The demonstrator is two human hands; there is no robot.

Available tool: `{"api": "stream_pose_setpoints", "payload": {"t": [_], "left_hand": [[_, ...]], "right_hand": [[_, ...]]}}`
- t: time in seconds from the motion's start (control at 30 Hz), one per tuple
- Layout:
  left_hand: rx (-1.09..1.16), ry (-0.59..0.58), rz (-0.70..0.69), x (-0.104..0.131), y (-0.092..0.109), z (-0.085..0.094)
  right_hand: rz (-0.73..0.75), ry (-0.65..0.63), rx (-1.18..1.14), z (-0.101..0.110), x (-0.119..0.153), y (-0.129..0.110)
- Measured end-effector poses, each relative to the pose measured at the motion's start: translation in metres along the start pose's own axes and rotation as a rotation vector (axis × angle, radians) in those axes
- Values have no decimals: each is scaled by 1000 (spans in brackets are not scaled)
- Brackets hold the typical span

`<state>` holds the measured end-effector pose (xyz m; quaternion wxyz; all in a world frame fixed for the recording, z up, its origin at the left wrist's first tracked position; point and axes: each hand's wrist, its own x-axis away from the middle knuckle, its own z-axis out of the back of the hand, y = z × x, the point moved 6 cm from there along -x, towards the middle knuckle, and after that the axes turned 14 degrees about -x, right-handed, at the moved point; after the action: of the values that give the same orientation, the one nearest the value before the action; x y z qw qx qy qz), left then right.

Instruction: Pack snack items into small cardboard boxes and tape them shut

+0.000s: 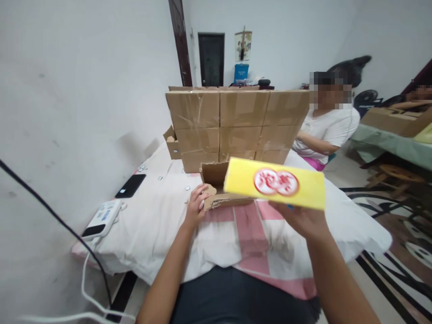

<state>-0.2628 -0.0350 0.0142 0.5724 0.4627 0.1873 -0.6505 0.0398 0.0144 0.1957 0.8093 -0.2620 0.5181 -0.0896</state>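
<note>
My right hand grips a yellow box from below, tilted above the table, with two red-and-white round emblems on its visible side. Beneath and to the left sits an open cardboard box with a torn front edge; the yellow box hides its right part. My left hand is closed on the left end of that cardboard box, at a flap. A small white item shows by its fingers, too unclear to name.
Stacked, taped cartons stand behind the open box. A smaller open carton is at their left. On the table's left lie a black phone and a white power bank with a cable. Another person sits at the right.
</note>
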Motion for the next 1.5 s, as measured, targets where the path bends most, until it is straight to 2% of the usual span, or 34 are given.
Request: {"api": "stream_pose_setpoints", "payload": {"t": [0.03, 0.07, 0.17, 0.23, 0.33, 0.47, 0.53, 0.6, 0.67, 0.77, 0.9, 1.03, 1.17, 1.33, 1.5], "left_hand": [[15, 9, -10, 0, 1, 1], [32, 19, -22, 0, 3, 2], [62, 35, -35, -3, 6, 3], [75, 42, -33, -6, 6, 3], [94, 59, -23, -9, 6, 5], [105, 62, -9, -9, 5, 6], [107, 54, -3, -9, 5, 6], [124, 51, 18, -8, 4, 5], [179, 50, 63, -7, 0, 5], [288, 50, 124, -6, -6, 4], [351, 19, 122, -6, -7, 0], [380, -6, 113, -4, -6, -4], [392, -8, 113, -4, -6, -6], [422, -32, 160, -8, -7, -9], [444, -48, 212, -9, -10, -10]], "right_hand": [[-38, -46, 72, -7, -14, 6], [-92, -149, 165, -21, -27, 15], [-306, -622, 538, -74, -55, 53], [-396, -870, 729, -102, -63, 74], [-453, -1008, 813, -131, -73, 96], [-440, -1034, 827, -151, -77, 117], [-408, -1055, 783, -151, -77, 125], [-348, -1040, 665, -142, -78, 128], [-278, -955, 562, -122, -83, 127], [-231, -814, 564, -86, -83, 129], [-267, -820, 653, -63, -67, 143], [-246, -889, 781, -61, -55, 156], [-238, -965, 833, -69, -49, 151], [-490, -1016, 1035, -77, -45, 145], [-666, -1160, 879, -79, -44, 152]]}}
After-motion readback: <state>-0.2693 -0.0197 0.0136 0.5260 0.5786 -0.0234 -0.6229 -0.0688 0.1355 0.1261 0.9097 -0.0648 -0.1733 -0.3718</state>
